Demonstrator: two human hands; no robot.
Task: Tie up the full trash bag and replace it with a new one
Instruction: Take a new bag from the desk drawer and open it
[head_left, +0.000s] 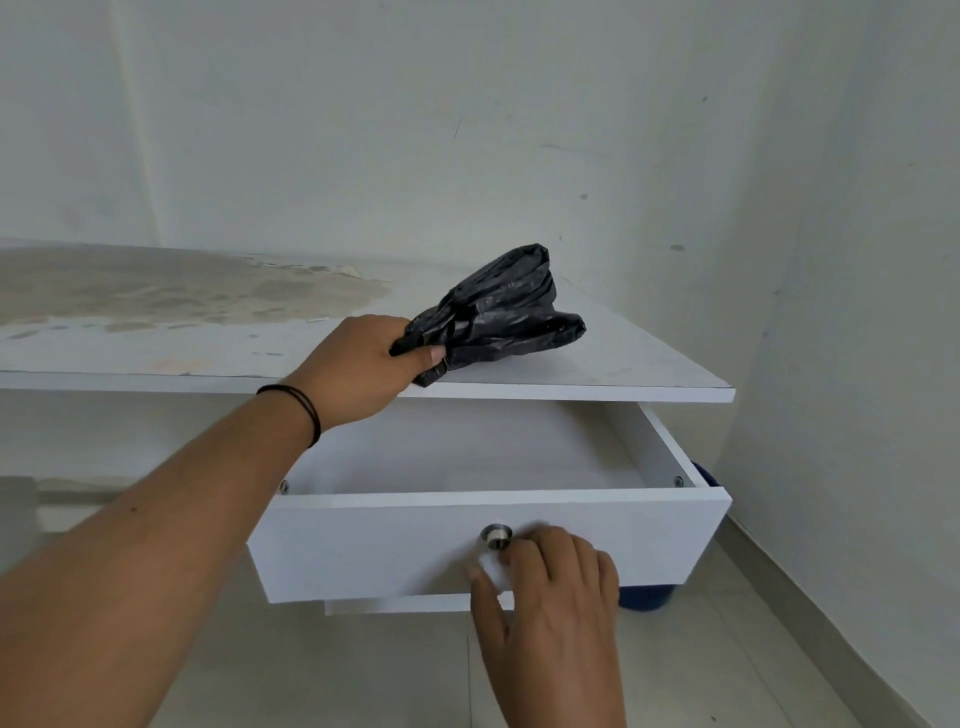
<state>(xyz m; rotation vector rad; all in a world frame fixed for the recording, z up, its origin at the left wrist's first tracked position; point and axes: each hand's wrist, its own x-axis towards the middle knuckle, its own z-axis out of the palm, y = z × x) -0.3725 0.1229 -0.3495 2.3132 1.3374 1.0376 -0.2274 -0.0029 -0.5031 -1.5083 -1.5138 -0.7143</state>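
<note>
A folded black trash bag hangs over the right part of the white desk top; my left hand is shut on its lower end. Below, a white drawer stands pulled out, its inside looking empty. My right hand rests on the drawer front with its fingertips at the round metal knob, fingers apart, not closed around it. No trash bin or full bag is in view.
The desk top is worn, with a brown peeled patch at the left. White walls stand close behind and at the right. A dark blue object shows under the drawer on the tiled floor.
</note>
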